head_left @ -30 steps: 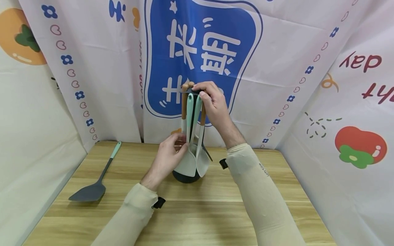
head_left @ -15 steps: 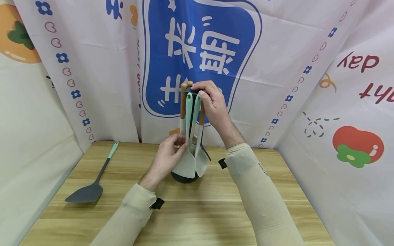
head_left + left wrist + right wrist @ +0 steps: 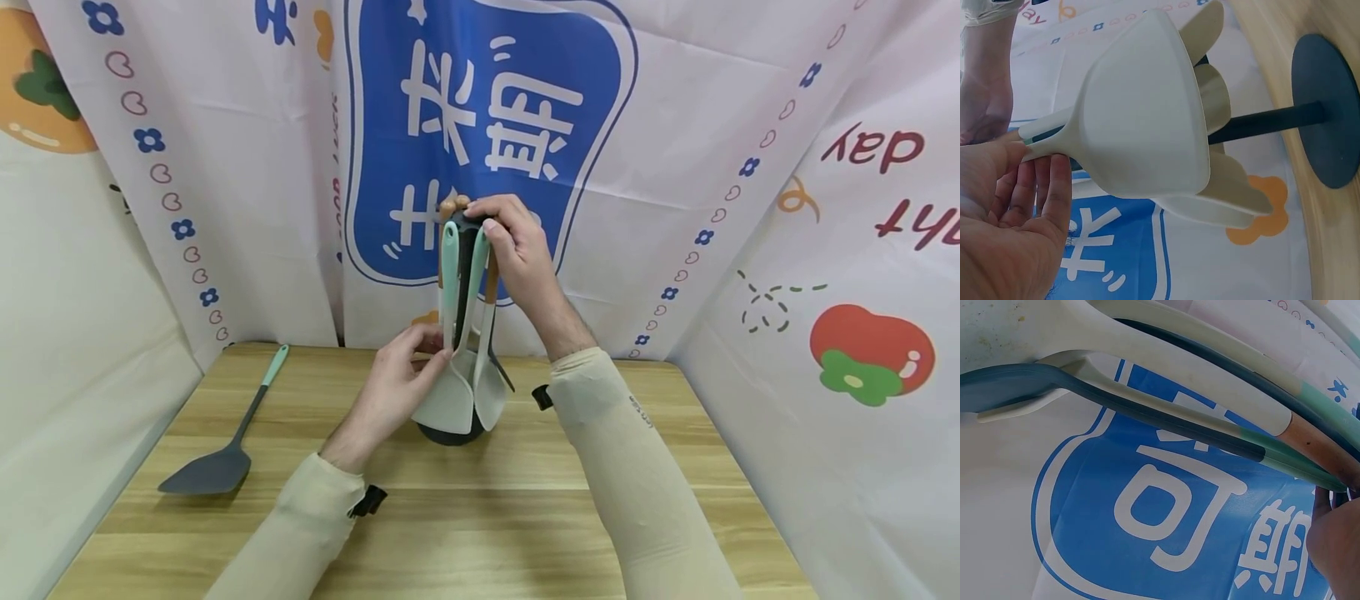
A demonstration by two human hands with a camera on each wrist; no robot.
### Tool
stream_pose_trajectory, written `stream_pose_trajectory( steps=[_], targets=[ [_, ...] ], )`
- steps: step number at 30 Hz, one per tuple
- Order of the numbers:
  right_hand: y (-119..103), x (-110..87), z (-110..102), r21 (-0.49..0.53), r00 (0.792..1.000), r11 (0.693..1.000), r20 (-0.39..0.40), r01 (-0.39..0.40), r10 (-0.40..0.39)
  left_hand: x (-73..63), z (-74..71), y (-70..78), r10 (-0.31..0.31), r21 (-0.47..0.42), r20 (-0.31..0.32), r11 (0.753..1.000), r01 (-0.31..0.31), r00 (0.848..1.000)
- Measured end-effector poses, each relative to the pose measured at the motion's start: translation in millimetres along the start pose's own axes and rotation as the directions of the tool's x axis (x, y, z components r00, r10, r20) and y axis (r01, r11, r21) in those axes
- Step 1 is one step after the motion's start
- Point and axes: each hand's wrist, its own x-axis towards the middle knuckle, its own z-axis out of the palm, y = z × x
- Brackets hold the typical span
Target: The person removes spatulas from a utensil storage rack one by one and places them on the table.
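Observation:
In the head view my left hand (image 3: 393, 375) pinches the neck of a white turner (image 3: 448, 404) with a mint handle, hanging at the front left of a dark utensil stand. The turner's wide blade (image 3: 1141, 112) fills the middle of the left wrist view, above the stand's round base (image 3: 1329, 112). My right hand (image 3: 521, 250) grips the stand's top (image 3: 468, 218), fingers over it and thumb in front. A white spoon (image 3: 491, 400) hangs beside the turner. Whether the turner's handle still touches its hook cannot be told.
A dark grey turner (image 3: 213, 468) with a mint handle lies on the left of the wooden table (image 3: 600, 517). Several other utensils, among them a blue-grey one (image 3: 1166, 419), hang round the stand. A printed cloth (image 3: 675, 125) stands close behind.
My left hand has moved slightly left, and the white turner's handle has shifted left, away from the neighbouring mint handle. The right hand stays on the stand's top.

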Motion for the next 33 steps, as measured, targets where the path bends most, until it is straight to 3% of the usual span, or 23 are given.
stream_pose_trajectory(
  steps=[15, 33],
  targets=[
    [0, 0.8, -1, 0.022, 1.0, 1.0, -0.003, -0.017, 0.017, -18.3, -33.0, -12.5, -0.052, 0.105, 0.006, 0.993, 0.051, 0.999],
    [-1, 0.7, 1, 0.018, 1.0, 1.0, 0.01, -0.025, 0.025, -38.1, -78.3, -35.2, -0.13, 0.224, 0.022, 0.967, 0.122, 0.991]
  ],
)
